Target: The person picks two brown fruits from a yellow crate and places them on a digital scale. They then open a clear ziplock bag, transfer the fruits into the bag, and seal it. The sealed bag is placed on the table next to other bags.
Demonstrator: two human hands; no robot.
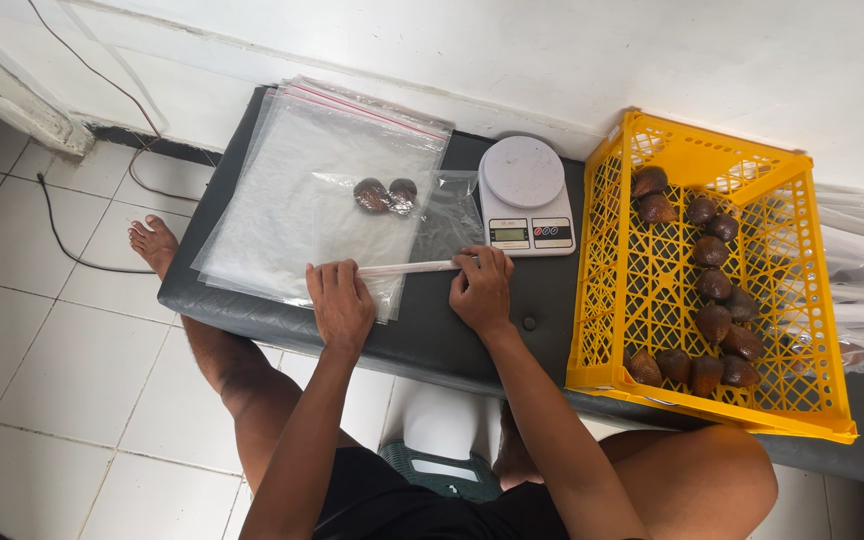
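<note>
Clear zip bag (422, 225) lying flat on dark worktop (432, 335), partly over a stack of empty bags (292, 200). Two brown scaly fruits (385, 194) inside, near the closed bottom end, touching each other. Pink-edged zip strip (407, 267) at near end, running left to right between both hands.

Left hand (340, 303) palm down, fingers together, pressing flat on left end of strip. Right hand (482, 285) curled, fingertips (474, 258) pinching right end of strip.

White kitchen scale (525, 195) with round platter just beyond right hand, touching the bag's right edge. Yellow plastic crate (602, 300) further right on worktop, holding more brown fruits (712, 285) scattered along its right side and near corner.

White tiled floor (42, 350) left, bare foot (154, 243) beside worktop edge, black cable (62, 215) trailing along floor by wall.
</note>
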